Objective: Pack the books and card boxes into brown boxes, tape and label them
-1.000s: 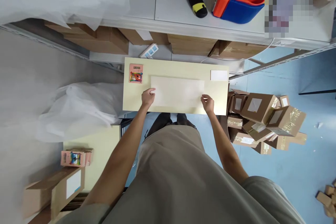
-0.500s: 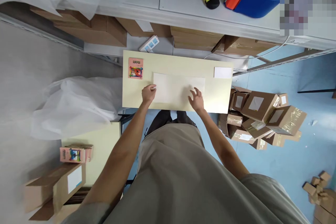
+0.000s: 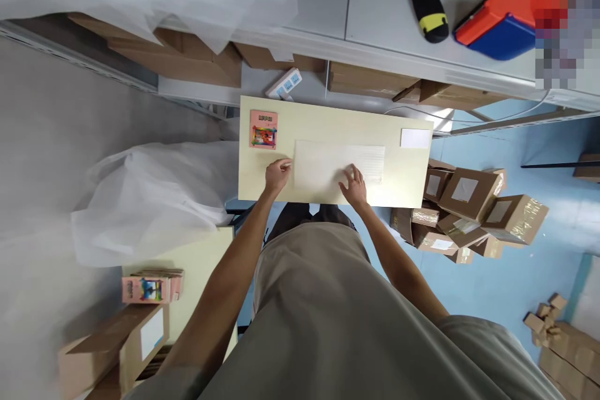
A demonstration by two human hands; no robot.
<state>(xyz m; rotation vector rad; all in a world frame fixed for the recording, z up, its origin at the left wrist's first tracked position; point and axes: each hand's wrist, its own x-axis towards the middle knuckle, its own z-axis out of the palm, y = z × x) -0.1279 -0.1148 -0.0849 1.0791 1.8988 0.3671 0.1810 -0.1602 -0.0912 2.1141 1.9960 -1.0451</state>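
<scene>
The pale, thin sheet (image 3: 319,159) lies flat on the cream table (image 3: 337,122), near its front edge, a ribbed texture showing toward its right end. At its left edge is the left hand (image 3: 278,175), thumb and fingers drawn together; whether they pinch the edge or rest just beside it, I cannot tell. The right hand (image 3: 355,189) is over the sheet with its fingers spread, grasping nothing visible; whether the fingertips press down is unclear. To handle so light a piece well, I would steady the left edge, smooth with relaxed fingers and avoid dragging, since it could probably slide or crease. On the table, 1 pink booklet (image 3: 263,129) sits beyond the sheet's left corner and 1 white card (image 3: 416,138) toward the right end; neither overlaps it, though a wide sweep could knock either. Behind the table, a power strip (image 3: 284,83) rests on the lower shelf. Translucent plastic sheeting (image 3: 159,187) bunches beside the left end, probably awkward for the left elbow, and cardboard boxes (image 3: 469,194) are piled to the right.
</scene>
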